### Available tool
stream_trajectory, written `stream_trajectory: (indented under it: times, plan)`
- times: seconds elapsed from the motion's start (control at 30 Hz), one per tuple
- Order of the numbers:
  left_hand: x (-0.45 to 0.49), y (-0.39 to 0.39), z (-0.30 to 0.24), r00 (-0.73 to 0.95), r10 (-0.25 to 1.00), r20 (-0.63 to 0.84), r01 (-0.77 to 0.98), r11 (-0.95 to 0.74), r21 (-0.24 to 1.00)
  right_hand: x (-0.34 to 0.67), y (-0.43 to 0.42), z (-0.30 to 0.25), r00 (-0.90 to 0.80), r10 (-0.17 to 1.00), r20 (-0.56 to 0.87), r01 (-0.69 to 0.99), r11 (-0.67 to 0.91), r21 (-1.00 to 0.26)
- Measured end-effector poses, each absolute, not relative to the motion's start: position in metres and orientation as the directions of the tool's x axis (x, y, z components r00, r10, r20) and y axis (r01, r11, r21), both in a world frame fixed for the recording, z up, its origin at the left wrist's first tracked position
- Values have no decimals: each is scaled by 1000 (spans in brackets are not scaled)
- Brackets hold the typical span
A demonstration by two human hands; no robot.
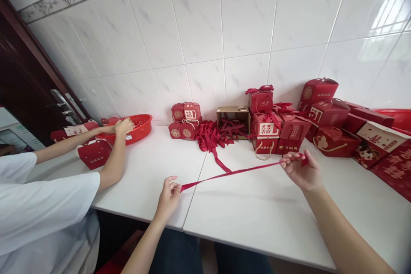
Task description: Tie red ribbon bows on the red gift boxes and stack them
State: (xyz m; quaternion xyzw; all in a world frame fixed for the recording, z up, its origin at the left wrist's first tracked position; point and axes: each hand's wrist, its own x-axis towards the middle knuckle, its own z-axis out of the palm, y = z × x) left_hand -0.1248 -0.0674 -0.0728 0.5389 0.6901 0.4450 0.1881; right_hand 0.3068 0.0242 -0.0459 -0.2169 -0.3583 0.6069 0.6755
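Observation:
A long red ribbon [237, 172] is stretched taut above the white table [257, 218]. My left hand [169, 197] pinches its left end near the table's front edge. My right hand [302, 171] pinches the right end, slightly higher and further back. Both hands are closed on the ribbon. Behind it lies a heap of red ribbons [210, 135] beside a small cardboard box [233, 113] that holds more ribbons.
Red gift boxes [268, 128] are stacked along the tiled wall, with more red boxes [334, 130] at the right and small ones [186, 120] in the middle. At the left, a person in a white shirt [38, 205] reaches both hands into a red basket [136, 126].

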Motion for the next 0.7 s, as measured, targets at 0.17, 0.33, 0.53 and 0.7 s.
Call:
stream_trajectory:
  times: [0.17,0.33,0.53,0.7]
  plan:
    - [-141,-8,-61,-288,956,62,591,127,797,282,20,-57,-81,995,-66,-899,-101,-425]
    - [-143,79,-57,-391,913,116,671,196,715,257,15,-71,-221,936,-273,-873,-314,-372]
    - [-144,169,-30,-439,806,397,797,145,587,248,17,-84,-346,878,-330,-751,-470,-464]
    - [-147,221,-1,-450,734,509,854,186,486,247,20,-81,-328,872,-362,-776,-468,-424]
